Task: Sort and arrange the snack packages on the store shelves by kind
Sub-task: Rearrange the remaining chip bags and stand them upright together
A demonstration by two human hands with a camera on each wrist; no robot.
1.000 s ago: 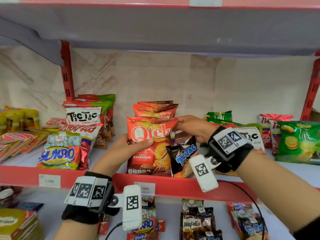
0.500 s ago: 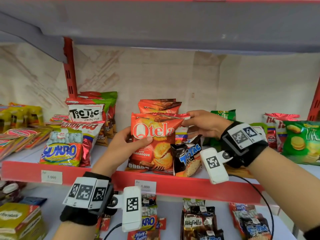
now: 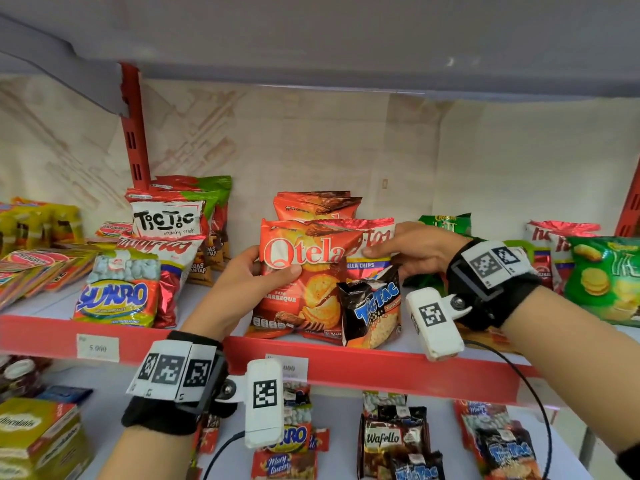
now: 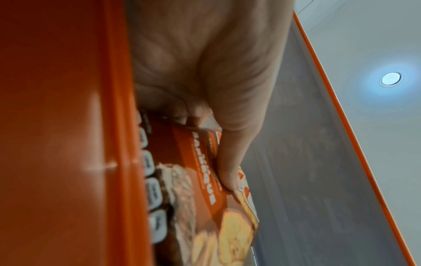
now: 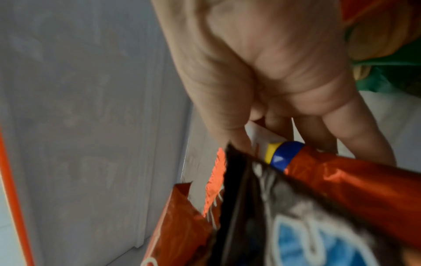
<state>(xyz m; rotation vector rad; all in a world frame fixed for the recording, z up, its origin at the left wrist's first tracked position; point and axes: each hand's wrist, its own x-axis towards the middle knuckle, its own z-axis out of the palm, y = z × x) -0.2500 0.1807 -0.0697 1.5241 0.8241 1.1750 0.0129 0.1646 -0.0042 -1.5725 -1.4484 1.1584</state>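
An orange Qtela barbeque bag [image 3: 304,271] stands upright at the middle of the shelf, with more Qtela bags [image 3: 317,204] behind it. My left hand [image 3: 258,271] grips its left edge, thumb across the front [image 4: 230,172]. My right hand [image 3: 398,252] pinches a red and white tortilla chips bag [image 3: 372,242] that pokes out from behind the Qtela bag [image 5: 180,225]. A small black Tic Tac bag [image 3: 372,306] leans in front of that bag [image 5: 296,225].
Left of the Qtela stack stand Tic Tic bags [image 3: 166,220] and a Sukro bag [image 3: 117,296]. Green chip bags [image 3: 602,278] and red ones [image 3: 554,237] fill the right. The red shelf lip [image 3: 381,368] runs below; the lower shelf holds Wafello [image 3: 391,438] and other packs.
My right hand has drawn the red and white chips bag out to the right from behind the front Qtela bag, so more of it shows. My left hand still holds the Qtela bag.
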